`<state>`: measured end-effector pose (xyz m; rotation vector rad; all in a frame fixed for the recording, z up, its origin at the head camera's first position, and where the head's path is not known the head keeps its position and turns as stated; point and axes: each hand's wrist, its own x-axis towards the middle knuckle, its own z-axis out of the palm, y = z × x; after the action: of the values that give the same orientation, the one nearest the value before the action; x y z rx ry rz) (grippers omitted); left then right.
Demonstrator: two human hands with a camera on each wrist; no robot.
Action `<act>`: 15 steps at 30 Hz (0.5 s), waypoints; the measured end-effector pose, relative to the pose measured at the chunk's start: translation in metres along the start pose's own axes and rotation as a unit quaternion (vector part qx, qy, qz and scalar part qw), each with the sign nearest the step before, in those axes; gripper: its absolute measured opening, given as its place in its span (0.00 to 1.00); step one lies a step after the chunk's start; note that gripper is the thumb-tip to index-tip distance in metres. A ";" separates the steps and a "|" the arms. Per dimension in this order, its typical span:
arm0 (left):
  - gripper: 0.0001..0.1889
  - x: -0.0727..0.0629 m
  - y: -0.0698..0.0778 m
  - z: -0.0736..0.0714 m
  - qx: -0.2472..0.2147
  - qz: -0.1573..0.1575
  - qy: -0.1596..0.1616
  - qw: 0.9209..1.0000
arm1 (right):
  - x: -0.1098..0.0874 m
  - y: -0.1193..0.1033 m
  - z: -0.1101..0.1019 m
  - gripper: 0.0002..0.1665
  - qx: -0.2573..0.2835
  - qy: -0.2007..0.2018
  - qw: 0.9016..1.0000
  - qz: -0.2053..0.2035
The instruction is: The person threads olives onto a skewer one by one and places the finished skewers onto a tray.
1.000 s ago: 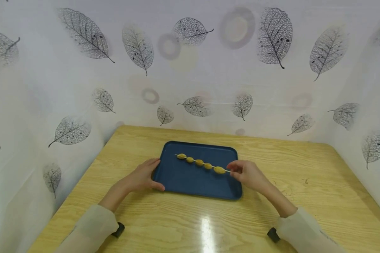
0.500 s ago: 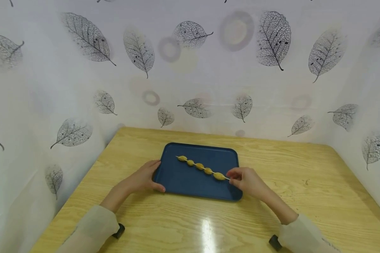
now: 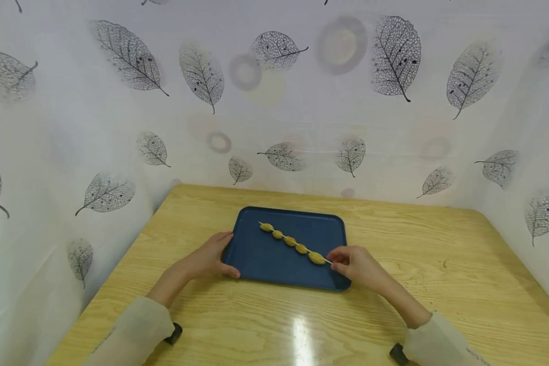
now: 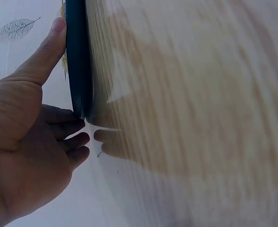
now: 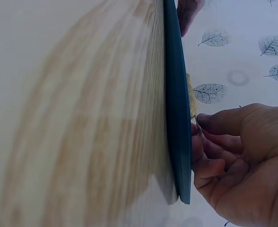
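Note:
A skewer [image 3: 290, 242] threaded with several yellow-brown oval pieces lies slantwise over the dark blue tray [image 3: 270, 264] in the head view. My right hand [image 3: 359, 265] pinches the bare near end of its stick between thumb and fingers, just above the tray's right side. In the right wrist view, the thumb [image 5: 219, 122] presses the thin stick against the fingers, and the tray's edge hides part of the food. My left hand [image 3: 208, 258] rests against the tray's left side, thumb spread toward the front edge. Its extended thumb [image 4: 46, 52] lies along the tray in the left wrist view.
The tray sits on a light wooden table [image 3: 238, 320] with a glossy surface. A white curtain [image 3: 302, 112] printed with dark leaves hangs behind the table and along both sides.
My right hand has brought the skewer's held end toward me, so the skewer slants more steeply. Its far tip has shifted slightly right. The left hand stays at the tray.

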<state>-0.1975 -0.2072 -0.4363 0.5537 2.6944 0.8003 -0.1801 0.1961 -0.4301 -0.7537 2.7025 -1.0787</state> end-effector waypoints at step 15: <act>0.61 0.000 -0.001 0.000 0.009 -0.003 0.001 1.000 | -0.012 0.003 -0.005 0.14 -0.019 0.061 0.998 0.005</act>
<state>-0.1975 -0.2080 -0.4363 0.5486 2.7071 0.7750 -0.1724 0.2072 -0.4293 -0.6997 2.8323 -1.1088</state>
